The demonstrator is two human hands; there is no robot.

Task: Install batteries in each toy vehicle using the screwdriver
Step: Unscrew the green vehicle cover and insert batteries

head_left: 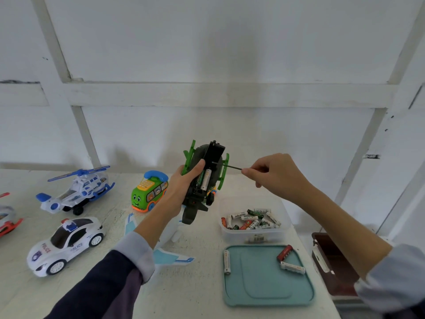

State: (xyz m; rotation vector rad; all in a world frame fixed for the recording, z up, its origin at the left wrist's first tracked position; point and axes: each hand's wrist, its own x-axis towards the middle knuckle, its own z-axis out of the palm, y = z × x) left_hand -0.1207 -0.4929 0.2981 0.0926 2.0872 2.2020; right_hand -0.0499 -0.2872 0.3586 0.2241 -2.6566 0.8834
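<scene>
Two hands at work above the counter [195, 284]. Left hand [184, 187] wraps a dark green toy [202, 178], held up off the counter near its far edge, underside turned toward the camera. Battery bay open; one white cell [205, 180] seated inside, a green one apparently beside it. Black cover [215, 153] stands hinged up at the top of the bay.

Right hand [273, 174] pinches a screwdriver [226, 166] by its handle end, fingertips closed on it; handle itself hidden in the fingers. Thin shaft runs level, tip at or just short of the bay's upper edge; cannot tell whether it touches.

Clear tub [253, 236] of loose batteries sits near the counter's right edge. Teal lid [266, 295] lies in front of it, at the near right corner, carrying three cells. Parked toward the left edge: police car [66, 244], white helicopter [76, 189], green bus [149, 192]. A white-and-blue plane [170, 256] lies mid-counter, partly under the left forearm.

Judgement: cells look loaded in this toy, so the step in hand is closing up. Next move likely calls for folding the cover flat over the bay, seating the tip squarely in the screw, and keeping the left hand steady while turning. Screw too small to see.
</scene>
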